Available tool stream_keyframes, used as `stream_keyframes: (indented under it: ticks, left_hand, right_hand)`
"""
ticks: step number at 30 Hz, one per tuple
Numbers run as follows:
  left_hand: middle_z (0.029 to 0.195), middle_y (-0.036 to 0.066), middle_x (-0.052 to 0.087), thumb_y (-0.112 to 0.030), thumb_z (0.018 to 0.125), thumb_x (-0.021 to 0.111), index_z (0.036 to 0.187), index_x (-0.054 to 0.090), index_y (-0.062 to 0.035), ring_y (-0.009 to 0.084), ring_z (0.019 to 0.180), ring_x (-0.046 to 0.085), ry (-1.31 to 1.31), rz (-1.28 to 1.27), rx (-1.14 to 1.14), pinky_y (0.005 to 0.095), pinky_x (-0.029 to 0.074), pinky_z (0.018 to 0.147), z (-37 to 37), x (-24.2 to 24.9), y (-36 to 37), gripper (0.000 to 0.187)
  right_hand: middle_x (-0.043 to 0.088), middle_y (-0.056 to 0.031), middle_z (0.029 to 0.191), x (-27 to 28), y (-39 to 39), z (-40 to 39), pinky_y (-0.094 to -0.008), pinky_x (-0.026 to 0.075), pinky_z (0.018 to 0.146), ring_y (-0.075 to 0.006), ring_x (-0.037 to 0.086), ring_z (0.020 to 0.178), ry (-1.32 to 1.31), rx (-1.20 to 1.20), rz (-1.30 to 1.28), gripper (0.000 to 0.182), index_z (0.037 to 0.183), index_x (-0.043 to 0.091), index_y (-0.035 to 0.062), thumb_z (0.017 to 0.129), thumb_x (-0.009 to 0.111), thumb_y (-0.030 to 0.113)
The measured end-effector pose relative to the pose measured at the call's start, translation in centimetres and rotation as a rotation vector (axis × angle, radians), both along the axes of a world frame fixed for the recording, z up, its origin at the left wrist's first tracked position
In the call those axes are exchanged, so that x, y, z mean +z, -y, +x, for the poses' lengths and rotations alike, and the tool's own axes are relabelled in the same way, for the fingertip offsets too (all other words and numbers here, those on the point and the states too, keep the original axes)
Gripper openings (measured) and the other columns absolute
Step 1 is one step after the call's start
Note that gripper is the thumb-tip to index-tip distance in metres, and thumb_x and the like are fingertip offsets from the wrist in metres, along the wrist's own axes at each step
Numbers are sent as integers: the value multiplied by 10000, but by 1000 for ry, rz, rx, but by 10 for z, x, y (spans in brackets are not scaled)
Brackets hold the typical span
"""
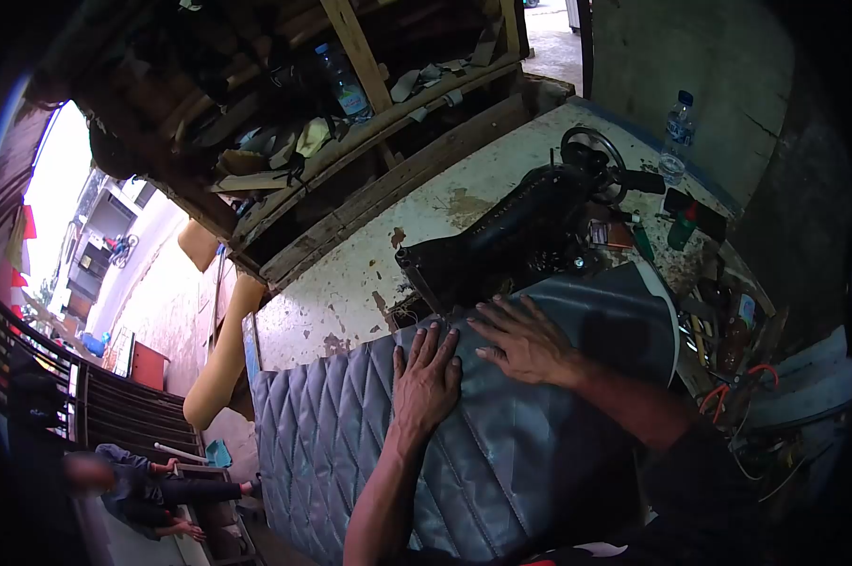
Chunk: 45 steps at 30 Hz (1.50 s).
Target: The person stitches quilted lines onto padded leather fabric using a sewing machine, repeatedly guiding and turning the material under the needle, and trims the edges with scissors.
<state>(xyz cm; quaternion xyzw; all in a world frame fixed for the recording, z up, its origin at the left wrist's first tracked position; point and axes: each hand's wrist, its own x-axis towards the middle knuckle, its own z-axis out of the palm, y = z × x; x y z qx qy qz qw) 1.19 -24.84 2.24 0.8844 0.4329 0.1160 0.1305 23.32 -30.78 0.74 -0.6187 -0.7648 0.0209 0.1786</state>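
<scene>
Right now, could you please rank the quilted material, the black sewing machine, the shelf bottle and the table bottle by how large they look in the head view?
1. Quilted material
2. Black sewing machine
3. Shelf bottle and table bottle: they look too alike to rank.

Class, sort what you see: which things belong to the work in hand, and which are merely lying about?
Part of the work:
grey quilted sheet, under the left hand and right hand
black sewing machine
worktable

Apparently just lying about:
water bottle beyond the machine
bottle among the shelves
scraps on the shelving
</scene>
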Motion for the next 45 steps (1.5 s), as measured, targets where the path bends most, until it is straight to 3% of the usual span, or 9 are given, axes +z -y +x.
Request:
stream_keyframes:
  ticks: [6, 21, 26, 30, 36, 41, 42, 44, 45]
  left_hand:
    - [1634, 151, 415, -332, 990, 565, 1547, 463, -73, 308, 1550, 324, 86, -22, 1, 562, 162, 1273, -5, -6, -14, 622]
    - [1664, 120, 374, -374, 1013, 512, 1574, 438, -90, 318, 1563, 291, -2, 42, 55, 554, 176, 1276, 4, -13, -45, 633]
    - [1673, 111, 359, -383, 1020, 497, 1589, 412, -94, 311, 1566, 283, -5, 34, 85, 547, 172, 1278, 7, -15, -57, 644]
    - [1672, 112, 360, -407, 1026, 487, 1593, 404, -94, 306, 1569, 276, -16, 23, 89, 535, 165, 1282, 9, -16, -71, 653]
    - [1643, 130, 405, -422, 1027, 489, 1544, 471, -74, 315, 1566, 280, -11, 10, 98, 539, 172, 1279, 10, -16, -89, 624]
    - [1658, 124, 381, -427, 1017, 506, 1476, 554, -67, 325, 1571, 263, -2, -22, 80, 549, 165, 1280, 6, -16, -109, 586]
    - [1673, 111, 357, -425, 1016, 508, 1481, 557, -76, 323, 1576, 251, -35, -43, 71, 550, 158, 1282, 6, -16, -114, 583]
    - [1677, 106, 352, -421, 1015, 508, 1483, 558, -80, 321, 1577, 248, -65, -52, 70, 548, 157, 1283, 7, -13, -120, 582]
    - [1680, 101, 348, -418, 1014, 509, 1485, 559, -83, 318, 1579, 245, -96, -57, 71, 547, 156, 1283, 7, -13, -123, 580]
  right_hand:
    - [442, -141, 1608, 1, -11, -1, -574, 236, 1245, -339, 380, 1507, 4, -5, 10, 562, 1539, 484, 130, 1089, 412, 459]
    - [452, -152, 1601, -4, -51, 4, -580, 258, 1234, -350, 368, 1512, 54, -6, 26, 545, 1543, 473, 109, 1096, 368, 401]
    - [449, -147, 1605, 7, -72, 6, -598, 215, 1246, -363, 375, 1506, 180, -8, -168, 556, 1530, 484, 103, 1087, 347, 410]
    - [479, -132, 1578, 23, -82, 4, -597, 213, 1248, -362, 405, 1482, 107, -33, -228, 527, 1483, 529, 118, 1085, 349, 413]
    - [525, -100, 1527, 26, -98, 5, -561, 229, 1252, -284, 452, 1444, 22, -66, -312, 462, 1413, 582, 141, 1060, 443, 404]
    - [734, -101, 1189, 32, -107, 7, -570, 363, 1144, -314, 649, 1196, -64, -115, -285, 336, 1117, 748, 138, 968, 565, 377]
    - [734, -101, 1189, 22, -110, 9, -570, 363, 1144, -314, 649, 1196, -65, -116, -289, 336, 1117, 748, 138, 968, 565, 377]
    - [761, -112, 1018, -16, -122, 16, -584, 403, 1080, -365, 688, 1060, -103, -38, 175, 299, 984, 766, 129, 928, 587, 363]
    - [761, -112, 1018, -43, -135, 21, -584, 403, 1080, -365, 688, 1060, -104, -36, 168, 299, 984, 766, 129, 928, 587, 363]
